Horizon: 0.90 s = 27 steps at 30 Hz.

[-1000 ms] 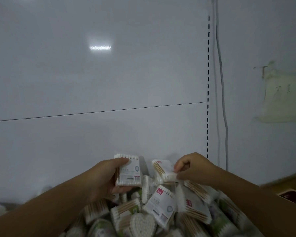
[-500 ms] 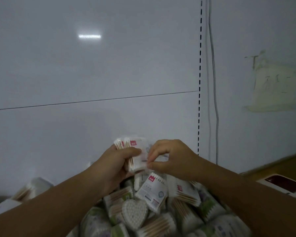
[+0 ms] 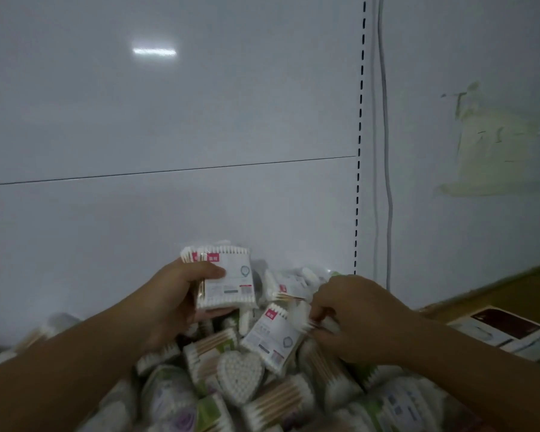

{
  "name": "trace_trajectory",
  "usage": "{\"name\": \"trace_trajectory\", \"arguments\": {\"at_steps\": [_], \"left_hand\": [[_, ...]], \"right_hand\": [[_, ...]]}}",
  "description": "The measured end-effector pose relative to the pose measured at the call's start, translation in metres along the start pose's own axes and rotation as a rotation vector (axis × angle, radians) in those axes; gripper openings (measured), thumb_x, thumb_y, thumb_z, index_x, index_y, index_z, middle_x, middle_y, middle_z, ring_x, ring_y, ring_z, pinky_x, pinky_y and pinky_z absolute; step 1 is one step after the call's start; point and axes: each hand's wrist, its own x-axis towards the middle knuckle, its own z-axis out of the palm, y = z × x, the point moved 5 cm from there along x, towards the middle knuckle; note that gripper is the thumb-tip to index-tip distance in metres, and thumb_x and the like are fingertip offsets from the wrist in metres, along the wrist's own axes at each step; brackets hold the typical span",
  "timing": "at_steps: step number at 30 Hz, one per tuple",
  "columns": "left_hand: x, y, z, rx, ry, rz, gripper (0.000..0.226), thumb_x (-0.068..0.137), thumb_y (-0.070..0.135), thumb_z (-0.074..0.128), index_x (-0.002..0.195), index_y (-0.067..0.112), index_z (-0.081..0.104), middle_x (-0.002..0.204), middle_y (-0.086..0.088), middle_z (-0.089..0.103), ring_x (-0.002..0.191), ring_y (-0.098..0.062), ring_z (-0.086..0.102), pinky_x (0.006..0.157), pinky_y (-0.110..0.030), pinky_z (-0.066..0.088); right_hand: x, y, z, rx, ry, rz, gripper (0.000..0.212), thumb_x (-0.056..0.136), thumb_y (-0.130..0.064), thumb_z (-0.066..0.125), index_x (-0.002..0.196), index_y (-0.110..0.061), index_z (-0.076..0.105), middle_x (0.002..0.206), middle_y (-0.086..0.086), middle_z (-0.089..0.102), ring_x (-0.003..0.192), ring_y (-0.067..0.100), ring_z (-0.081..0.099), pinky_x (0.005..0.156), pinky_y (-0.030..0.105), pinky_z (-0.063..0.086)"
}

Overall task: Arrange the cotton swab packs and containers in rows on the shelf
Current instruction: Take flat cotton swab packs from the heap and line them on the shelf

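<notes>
Plainly, the red-label packs (image 3: 228,282) in our left hand (image 3: 175,300) numbered two by their red tabs; we gripped them upright as one stack just above the pile (image 3: 334,378), thumb across the front. Our right hand (image 3: 356,319) was the nearer to the next one: its fingertips (image 3: 317,314) pinched a swab pack (image 3: 326,325) low on the pile, to the right of the stack. Beside those fingertips lay a tilted pack (image 3: 272,335), its long axis running up-left toward the stack. We counted one heart-shaped container (image 3: 240,378), one more red-tabbed pack (image 3: 282,289) further back, and wooden-stick packs (image 3: 281,400) too blurred to number. Behind stood the shelf's white back panel (image 3: 169,120).
</notes>
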Motion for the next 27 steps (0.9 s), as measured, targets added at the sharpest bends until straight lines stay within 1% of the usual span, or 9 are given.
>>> {"name": "trace_trajectory", "arguments": {"at_steps": [3, 5, 8, 11, 14, 16, 20, 23, 27], "left_hand": [[-0.004, 0.002, -0.008, 0.029, 0.024, 0.033, 0.049, 0.066, 0.003, 0.064, 0.115, 0.006, 0.063, 0.094, -0.020, 0.073, 0.069, -0.030, 0.073, 0.045, -0.031, 0.054], [-0.008, 0.005, -0.015, 0.019, 0.055, 0.045, 0.038, 0.077, -0.003, 0.060, 0.114, 0.005, 0.062, 0.092, -0.023, 0.072, 0.064, -0.031, 0.071, 0.040, -0.028, 0.050], [-0.019, 0.012, -0.026, 0.026, 0.106, 0.117, 0.031, 0.083, -0.005, 0.055, 0.112, 0.004, 0.063, 0.092, -0.024, 0.072, 0.067, -0.033, 0.070, 0.043, -0.033, 0.053], [-0.046, 0.027, -0.036, 0.001, 0.115, 0.202, 0.030, 0.077, 0.002, 0.063, 0.107, 0.005, 0.067, 0.094, -0.022, 0.070, 0.074, -0.032, 0.069, 0.058, -0.038, 0.057], [-0.089, 0.048, -0.066, -0.025, 0.118, 0.251, 0.035, 0.068, 0.021, 0.070, 0.102, 0.012, 0.072, 0.098, -0.017, 0.070, 0.081, -0.028, 0.069, 0.071, -0.041, 0.056], [-0.122, 0.059, -0.101, -0.023, 0.175, 0.247, 0.049, 0.061, 0.025, 0.069, 0.107, 0.007, 0.070, 0.102, -0.019, 0.069, 0.085, -0.030, 0.069, 0.076, -0.042, 0.057], [-0.219, 0.074, -0.206, 0.039, 0.342, 0.302, 0.052, 0.059, 0.021, 0.069, 0.111, 0.011, 0.070, 0.109, -0.018, 0.070, 0.097, -0.035, 0.069, 0.086, -0.053, 0.054], [-0.300, 0.077, -0.284, 0.069, 0.453, 0.310, 0.047, 0.069, 0.025, 0.063, 0.115, 0.016, 0.069, 0.112, -0.016, 0.070, 0.102, -0.034, 0.068, 0.086, -0.054, 0.055], [-0.393, 0.070, -0.365, 0.057, 0.553, 0.288, 0.046, 0.070, 0.015, 0.062, 0.115, 0.018, 0.068, 0.112, -0.015, 0.070, 0.100, -0.033, 0.069, 0.076, -0.044, 0.057]], "right_hand": [[0.007, -0.012, -0.012, 0.136, 0.118, -0.003, 0.015, 0.079, -0.041, 0.062, 0.080, -0.028, 0.069, 0.070, -0.019, 0.055, 0.073, 0.002, 0.051, 0.066, 0.016, 0.035], [0.013, -0.024, -0.027, 0.335, 0.286, 0.017, 0.008, 0.073, -0.040, 0.062, 0.070, -0.033, 0.064, 0.065, -0.016, 0.056, 0.073, 0.004, 0.055, 0.062, 0.016, 0.038], [0.029, -0.052, -0.046, 0.494, 0.542, -0.041, 0.008, 0.076, -0.044, 0.058, 0.072, -0.037, 0.060, 0.073, -0.017, 0.062, 0.076, 0.002, 0.058, 0.066, 0.011, 0.042], [0.055, -0.104, -0.040, 0.462, 0.596, -0.145, 0.010, 0.078, -0.030, 0.067, 0.081, -0.021, 0.068, 0.085, -0.010, 0.061, 0.083, 0.006, 0.053, 0.073, 0.016, 0.041], [0.081, -0.164, -0.020, 0.612, 0.441, -0.227, 0.012, 0.082, -0.028, 0.066, 0.094, -0.026, 0.065, 0.113, -0.010, 0.049, 0.108, 0.006, 0.049, 0.088, 0.020, 0.042], [0.096, -0.205, -0.013, 0.693, 0.332, -0.314, 0.014, 0.088, -0.032, 0.056, 0.100, -0.036, 0.061, 0.127, -0.017, 0.041, 0.122, 0.001, 0.043, 0.096, 0.015, 0.038], [0.127, -0.324, -0.001, 0.790, 0.167, -0.430, 0.036, 0.089, -0.029, 0.059, 0.112, -0.053, 0.046, 0.140, -0.030, 0.027, 0.123, -0.013, 0.036, 0.095, 0.010, 0.039], [0.143, -0.425, 0.020, 0.852, -0.067, -0.502, 0.053, 0.090, -0.026, 0.063, 0.119, -0.061, 0.036, 0.134, -0.019, 0.043, 0.117, -0.001, 0.048, 0.094, 0.024, 0.049], [0.157, -0.538, 0.041, 0.915, -0.193, -0.555, 0.061, 0.081, -0.022, 0.074, 0.116, -0.058, 0.040, 0.114, -0.019, 0.052, 0.097, -0.003, 0.055, 0.076, 0.016, 0.052]]}}
